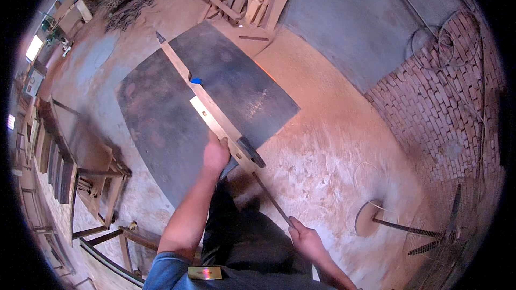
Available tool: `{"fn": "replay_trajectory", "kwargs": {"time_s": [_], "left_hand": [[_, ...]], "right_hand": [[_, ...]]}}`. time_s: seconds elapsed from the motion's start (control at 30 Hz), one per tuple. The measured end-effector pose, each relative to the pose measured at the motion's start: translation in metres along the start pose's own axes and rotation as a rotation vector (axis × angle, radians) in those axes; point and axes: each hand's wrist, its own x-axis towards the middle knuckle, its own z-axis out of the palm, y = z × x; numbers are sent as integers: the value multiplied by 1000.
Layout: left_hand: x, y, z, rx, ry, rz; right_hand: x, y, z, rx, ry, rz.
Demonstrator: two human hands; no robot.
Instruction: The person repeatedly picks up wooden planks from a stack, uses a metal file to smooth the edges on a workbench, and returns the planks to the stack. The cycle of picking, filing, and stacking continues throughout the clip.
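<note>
My left hand [216,153] is closed round a short pale wooden piece [207,116] with small rectangular holes cut in it. This piece lies along a longer wooden beam [215,110] that has dark ends and a small blue object [196,80] on it. Whether the two pieces are joined I cannot tell. My right hand [306,239], lower and to the right, grips the near end of a long thin dark rod [273,198]. Its far end reaches the near end of the pale piece, and the exact contact there is unclear.
A large dark sheet [252,70] lies on the dusty floor under the beam. Boards [263,0] lean at the far wall, with sticks [129,0] piled farther left. Wooden frames [99,177] stand at left. A fan [449,233] and stacked bricks [414,96] are at right.
</note>
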Motion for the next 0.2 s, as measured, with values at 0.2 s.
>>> {"fn": "replay_trajectory", "kwargs": {"time_s": [0.2], "left_hand": [[6, -7, -1, 52, -13, -38]], "right_hand": [[5, -2, 3, -32, 45, -10]]}}
